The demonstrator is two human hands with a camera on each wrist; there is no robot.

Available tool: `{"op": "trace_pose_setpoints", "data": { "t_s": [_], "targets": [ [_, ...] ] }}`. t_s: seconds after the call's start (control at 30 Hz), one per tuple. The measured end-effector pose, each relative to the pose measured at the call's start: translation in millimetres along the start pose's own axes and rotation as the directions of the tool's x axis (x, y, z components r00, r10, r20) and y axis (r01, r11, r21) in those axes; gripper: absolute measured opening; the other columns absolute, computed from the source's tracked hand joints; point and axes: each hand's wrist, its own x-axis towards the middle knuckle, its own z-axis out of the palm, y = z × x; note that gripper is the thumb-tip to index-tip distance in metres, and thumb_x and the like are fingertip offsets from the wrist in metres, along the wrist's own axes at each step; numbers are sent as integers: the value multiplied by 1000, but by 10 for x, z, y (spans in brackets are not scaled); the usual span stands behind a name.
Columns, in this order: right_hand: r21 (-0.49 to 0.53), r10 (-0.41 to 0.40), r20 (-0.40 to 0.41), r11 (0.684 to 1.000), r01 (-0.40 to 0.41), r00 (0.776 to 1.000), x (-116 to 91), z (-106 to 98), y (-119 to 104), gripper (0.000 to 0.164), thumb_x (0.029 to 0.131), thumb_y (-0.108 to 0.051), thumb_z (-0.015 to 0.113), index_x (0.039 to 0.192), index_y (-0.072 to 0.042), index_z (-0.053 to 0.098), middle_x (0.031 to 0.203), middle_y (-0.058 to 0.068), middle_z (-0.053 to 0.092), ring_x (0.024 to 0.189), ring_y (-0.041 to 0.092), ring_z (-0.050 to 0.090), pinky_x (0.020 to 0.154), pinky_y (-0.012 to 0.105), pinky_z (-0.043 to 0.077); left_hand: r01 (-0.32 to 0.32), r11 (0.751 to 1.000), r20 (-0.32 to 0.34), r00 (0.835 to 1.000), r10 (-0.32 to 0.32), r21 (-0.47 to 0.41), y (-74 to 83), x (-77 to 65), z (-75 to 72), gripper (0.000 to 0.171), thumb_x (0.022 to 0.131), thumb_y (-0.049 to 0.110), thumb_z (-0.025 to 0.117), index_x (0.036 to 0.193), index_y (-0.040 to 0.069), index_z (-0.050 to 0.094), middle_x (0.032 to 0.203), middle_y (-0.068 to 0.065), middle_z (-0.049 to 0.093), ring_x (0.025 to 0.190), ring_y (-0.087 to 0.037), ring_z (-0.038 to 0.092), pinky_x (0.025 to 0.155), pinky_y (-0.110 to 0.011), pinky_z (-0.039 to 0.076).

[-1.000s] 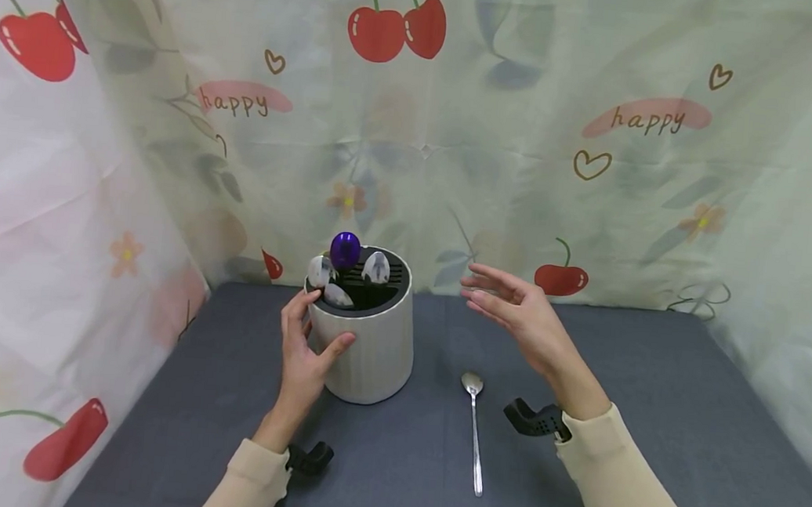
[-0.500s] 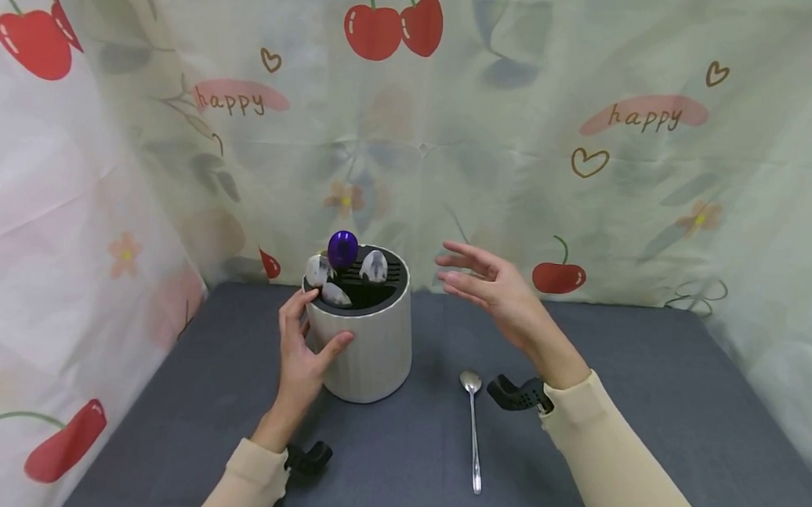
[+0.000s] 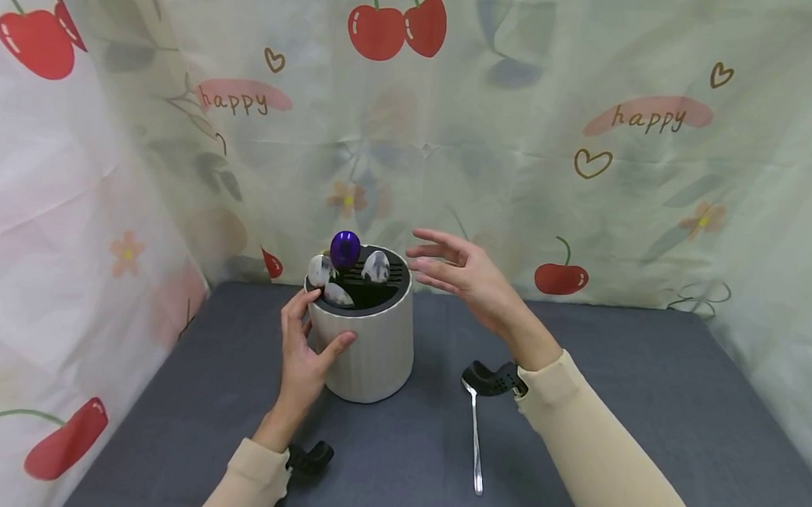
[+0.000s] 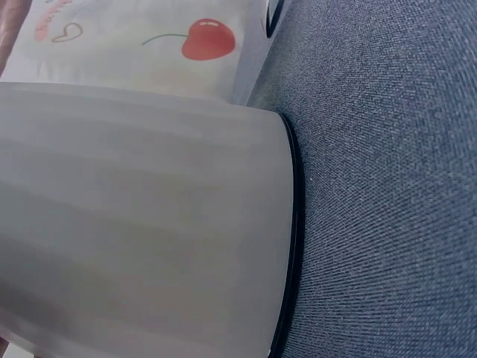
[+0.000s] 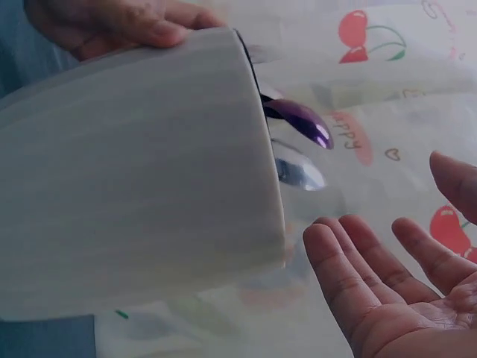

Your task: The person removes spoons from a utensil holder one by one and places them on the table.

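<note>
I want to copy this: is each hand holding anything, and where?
The left hand grips the pot by its side, near the rim; the right hand holds nothing.

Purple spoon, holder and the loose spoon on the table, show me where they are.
Purple spoon [image 3: 345, 250], head view, on its bowl.
Holder [image 3: 373, 359], head view, on its front wall.
Loose spoon [image 3: 476, 444], head view, on its handle.

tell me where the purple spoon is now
In the head view, left of centre, the purple spoon stands bowl-up in the pale holder that the left hand grips.
</note>
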Motion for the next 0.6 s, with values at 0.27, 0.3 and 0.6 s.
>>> {"op": "trace_pose_setpoints", "data": {
  "t_s": [0.27, 0.3, 0.6],
  "targets": [
    [16, 2, 16, 1000, -2, 1000, 119, 148, 8, 51, 106, -8, 59, 155, -5, 45, 147, 25, 55, 135, 39, 55, 111, 41, 48, -2, 1000, 5, 1000, 2, 4, -29, -1, 3, 73, 93, 24, 81, 151, 6, 39, 157, -21, 28, 151, -32, 21, 117, -74, 19],
    [10, 7, 15, 1000, -7, 1000, 134, 161, 15, 51, 106, -7, 59, 155, -5, 45, 147, 25, 55, 135, 39, 55, 111, 41, 48, -3, 1000, 6, 1000, 3, 5, -29, -1, 3, 73, 93, 24, 81, 151, 6, 39, 157, -21, 28, 151, -32, 21, 117, -74, 19],
    [-79, 52, 19, 996, -50, 998, 232, 296, 72, 54, 106, -12, 61, 157, -8, 45, 146, 20, 55, 136, 32, 54, 116, 45, 41, -34, 999, 3, 999, 34, -6, -9, -1, 4, 72, 94, 24, 81, 149, 4, 40, 155, -23, 29, 150, -32, 21, 116, -75, 19]
  ]
}}
